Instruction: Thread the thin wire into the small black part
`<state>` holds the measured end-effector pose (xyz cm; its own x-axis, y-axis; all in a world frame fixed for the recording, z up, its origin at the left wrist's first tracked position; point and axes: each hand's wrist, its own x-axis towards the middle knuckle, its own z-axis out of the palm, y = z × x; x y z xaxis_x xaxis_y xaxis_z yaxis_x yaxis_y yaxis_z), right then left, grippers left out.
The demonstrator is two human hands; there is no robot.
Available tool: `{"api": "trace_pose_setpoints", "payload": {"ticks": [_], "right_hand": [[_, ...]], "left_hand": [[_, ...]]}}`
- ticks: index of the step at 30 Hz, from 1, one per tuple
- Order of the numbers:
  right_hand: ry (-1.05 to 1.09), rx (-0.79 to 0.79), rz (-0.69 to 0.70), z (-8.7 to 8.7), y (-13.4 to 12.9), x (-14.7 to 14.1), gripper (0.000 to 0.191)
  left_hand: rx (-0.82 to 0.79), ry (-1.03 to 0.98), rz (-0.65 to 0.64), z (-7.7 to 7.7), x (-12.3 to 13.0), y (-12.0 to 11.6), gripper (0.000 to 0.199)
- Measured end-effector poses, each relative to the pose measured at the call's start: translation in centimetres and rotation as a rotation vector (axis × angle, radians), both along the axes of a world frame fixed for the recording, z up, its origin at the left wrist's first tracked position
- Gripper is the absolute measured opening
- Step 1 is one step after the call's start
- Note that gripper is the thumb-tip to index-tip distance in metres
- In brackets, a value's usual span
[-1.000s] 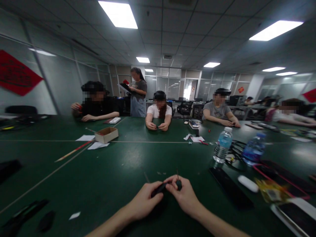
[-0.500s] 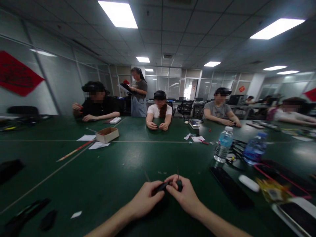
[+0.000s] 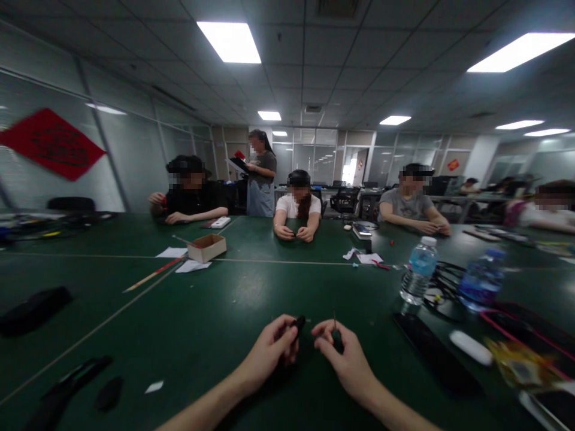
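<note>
Head view: the left hand (image 3: 268, 352) is narrowly closed, pinching a small black plastic piece (image 3: 297, 322) between thumb and fingertips, with the piece jutting out at 1 o'clock. The right hand (image 3: 345, 359) is also narrow, and a thin pin (image 3: 334, 319) stands upright at its fingertips, though I cannot tell exactly how it is gripped. The 2 hands are just apart above the green table (image 3: 215, 311). A fingertip pinch suits parts this small, giving fine control and keeping both in sight. A water bottle (image 3: 419, 278) stands at 2 o'clock beside a black cable (image 3: 449, 281), a cardboard box (image 3: 206, 248) sits at 11 o'clock, and a co-worker (image 3: 299, 206) sits across at 12 o'clock.
</note>
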<state>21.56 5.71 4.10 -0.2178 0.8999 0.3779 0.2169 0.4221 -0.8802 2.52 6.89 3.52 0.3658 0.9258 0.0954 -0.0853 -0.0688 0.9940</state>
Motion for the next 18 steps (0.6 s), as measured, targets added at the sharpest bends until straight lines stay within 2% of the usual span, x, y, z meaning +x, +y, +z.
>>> {"api": "trace_pose_setpoints", "payload": {"ticks": [4, 9, 13, 18], "right_hand": [[-0.275, 0.042, -0.062, 0.5, 0.0, 0.8, 0.019], [-0.578, 0.122, -0.012, 1.2, 0.8, 2.7, 0.016], [-0.688, 0.199, 0.056, 1.3, 1.4, 3.7, 0.022], [-0.746, 0.324, 0.129, 1.2, 1.4, 3.7, 0.030]], "left_hand": [[-0.021, -0.207, 0.109, -0.4, 0.0, 0.5, 0.031], [-0.020, -0.249, 0.097, -0.5, -0.2, 0.6, 0.029], [-0.045, -0.256, 0.084, -0.5, -0.2, 0.5, 0.039], [-0.035, -0.247, 0.093, -0.6, -0.5, 0.7, 0.032]]}}
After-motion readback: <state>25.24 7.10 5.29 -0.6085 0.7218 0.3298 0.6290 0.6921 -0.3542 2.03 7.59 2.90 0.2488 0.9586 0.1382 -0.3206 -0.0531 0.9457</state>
